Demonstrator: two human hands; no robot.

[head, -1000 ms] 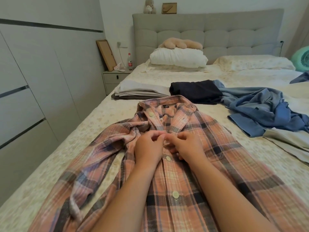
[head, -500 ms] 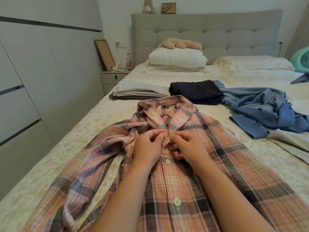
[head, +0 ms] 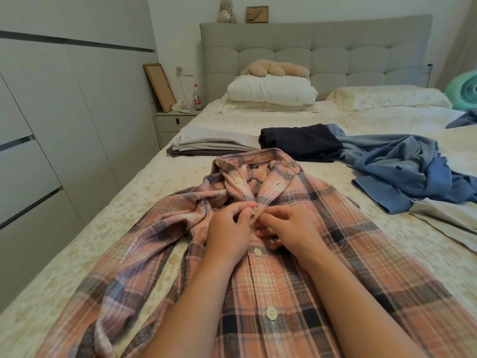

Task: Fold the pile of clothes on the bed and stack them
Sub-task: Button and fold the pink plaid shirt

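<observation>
Nearest us, our two forearms reach forward over a pink plaid shirt [head: 296, 280] spread face up on the bed [head: 144, 202], its front strip running between them with buttons fastened below our wrists. Our left hand [head: 228, 233] has its thumb and forefinger curled, pinching the shirt's edge right at a pale button [head: 255, 210]. Our right hand [head: 289, 231] sits just beside it, fingertips almost meeting the left, fingers curled and pinching the opposite edge of the strip at that same button. To the left of our left hand a sleeve lies bunched and twisted. Just beyond both hands the collar lies open. Past the collar, beyond our left hand, sits a folded stack of pale clothes [head: 214, 143], and next to it a folded dark garment [head: 300, 143]. Off to the right of our right hand lies a loose heap of blue clothes [head: 407, 169]. Farthest away are a white pillow [head: 271, 90] and the grey headboard [head: 335, 47].
</observation>
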